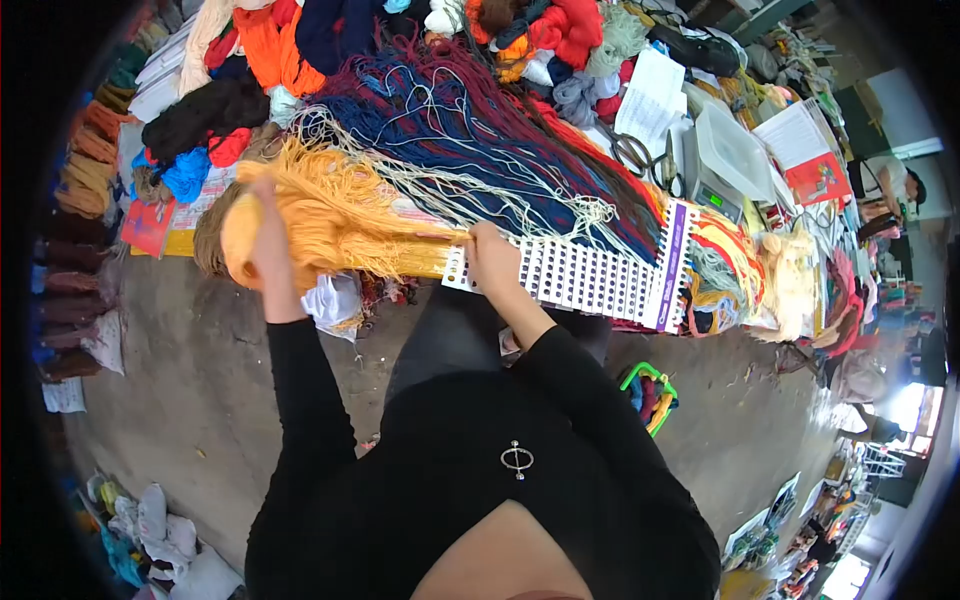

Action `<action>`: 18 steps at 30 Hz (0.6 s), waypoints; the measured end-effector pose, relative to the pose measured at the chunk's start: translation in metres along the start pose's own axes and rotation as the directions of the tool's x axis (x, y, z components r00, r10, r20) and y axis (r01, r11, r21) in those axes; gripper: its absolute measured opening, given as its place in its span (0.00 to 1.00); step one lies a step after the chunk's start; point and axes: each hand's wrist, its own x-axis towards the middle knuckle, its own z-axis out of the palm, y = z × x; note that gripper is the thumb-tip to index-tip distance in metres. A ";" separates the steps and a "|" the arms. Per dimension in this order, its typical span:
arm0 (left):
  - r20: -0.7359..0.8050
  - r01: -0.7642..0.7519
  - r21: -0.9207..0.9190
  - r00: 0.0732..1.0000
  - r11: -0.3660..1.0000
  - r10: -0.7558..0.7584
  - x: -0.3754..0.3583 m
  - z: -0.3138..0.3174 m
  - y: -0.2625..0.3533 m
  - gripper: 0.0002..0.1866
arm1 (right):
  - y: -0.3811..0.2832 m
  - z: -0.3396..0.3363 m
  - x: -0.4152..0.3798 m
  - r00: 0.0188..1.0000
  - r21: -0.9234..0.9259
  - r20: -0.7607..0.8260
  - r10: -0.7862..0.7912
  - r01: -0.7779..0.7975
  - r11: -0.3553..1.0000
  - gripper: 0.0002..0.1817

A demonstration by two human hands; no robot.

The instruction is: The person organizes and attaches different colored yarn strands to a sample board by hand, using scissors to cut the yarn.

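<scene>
Head view: the left hand (pixel 262 235) is clenched in a grip around a bundle of yellow-orange yarn (pixel 335 215), which spreads over the tabletop (pixel 175 243). The right hand (pixel 492 255) pinches the yarn's strands where they meet the left end of a white perforated sample card (pixel 590 272). Blue and maroon yarn (pixel 455 125) lies just behind.

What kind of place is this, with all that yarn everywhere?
Most likely a yarn or textile workshop. The table is heaped with coloured yarn skeins, the left hand grips a bundle of orange-yellow yarn, and the right hand rests on a perforated sample card. Scissors lie nearby.
</scene>
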 end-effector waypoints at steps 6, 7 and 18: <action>0.823 -0.628 0.522 0.549 0.578 -0.146 -0.089 0.089 -0.072 0.19 | -0.006 -0.011 0.002 0.988 0.188 -0.090 0.128 -0.109 0.976 0.07; 0.821 -0.627 0.523 0.552 0.577 -0.144 -0.088 0.093 -0.097 0.19 | -0.007 -0.011 0.003 0.988 0.189 -0.090 0.123 -0.105 0.976 0.07; 0.734 -0.393 0.531 0.656 0.751 -0.176 -0.049 0.038 -0.084 0.16 | -0.023 -0.007 0.002 0.987 -0.132 -0.063 -0.146 0.137 0.982 0.19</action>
